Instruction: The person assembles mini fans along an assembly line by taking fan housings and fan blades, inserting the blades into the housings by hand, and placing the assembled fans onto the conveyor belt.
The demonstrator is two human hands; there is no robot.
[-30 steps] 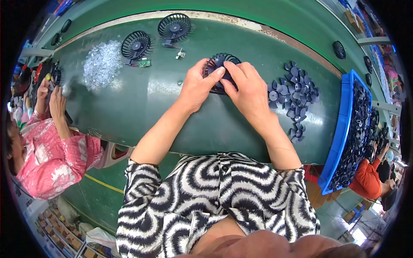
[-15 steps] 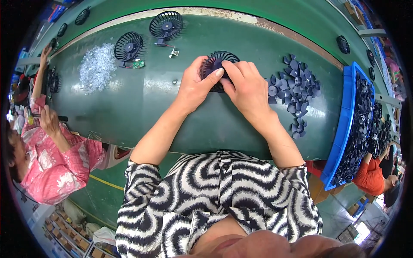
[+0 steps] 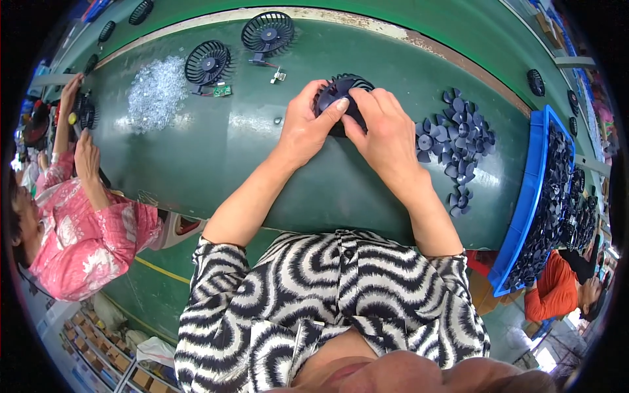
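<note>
One tilted fan cage [image 3: 341, 86], face up

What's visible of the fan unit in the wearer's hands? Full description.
The fan unit is near-black and looks like moulded plastic: a round cage with slim slats around its rim and broader, smooth blade-like surfaces inside. Both hands grip it over the green table: the left hand lays its thumb across the face; the right hand has its fingers on the right side. They hide much of it; table contact and whether the blades are seated can't be told.
</note>
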